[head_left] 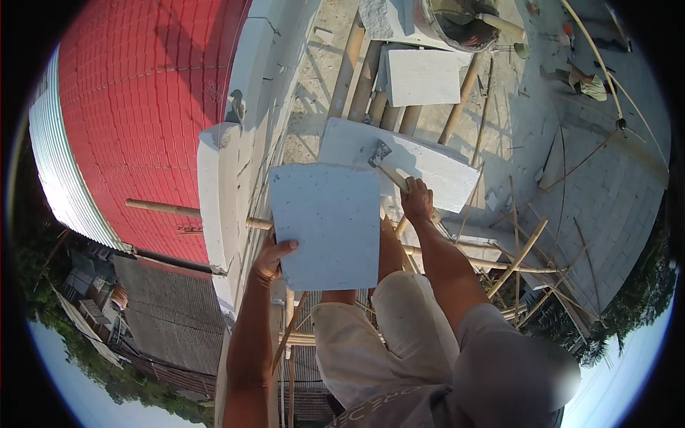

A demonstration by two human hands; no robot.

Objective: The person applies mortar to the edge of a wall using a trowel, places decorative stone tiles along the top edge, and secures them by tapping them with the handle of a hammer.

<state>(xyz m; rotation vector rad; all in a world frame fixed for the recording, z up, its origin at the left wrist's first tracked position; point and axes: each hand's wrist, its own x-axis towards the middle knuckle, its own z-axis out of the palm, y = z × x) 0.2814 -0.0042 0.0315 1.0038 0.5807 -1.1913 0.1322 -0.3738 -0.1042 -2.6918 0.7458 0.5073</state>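
Note:
A pale aerated concrete block (326, 227) stands in front of my legs, its broad face toward me. My left hand (274, 255) grips its left edge, thumb on the face and the other fingers hidden behind. My right hand (417, 200) is closed around the wooden handle of a hammer (392, 175). The hammer's greyish metal head is just above the block's upper right corner; I cannot make out contact or whether it has a blade. Beyond it, a longer pale block (435, 168) lies across bamboo poles.
More blocks (424, 77) and a mortar bucket (457, 25) sit farther off on the bamboo scaffold (365, 70). A block wall (250, 135) runs along the left, beside a red roof (143, 107). Bamboo poles (519, 258) cross at the right. Another person (589, 82) is below, at the far right.

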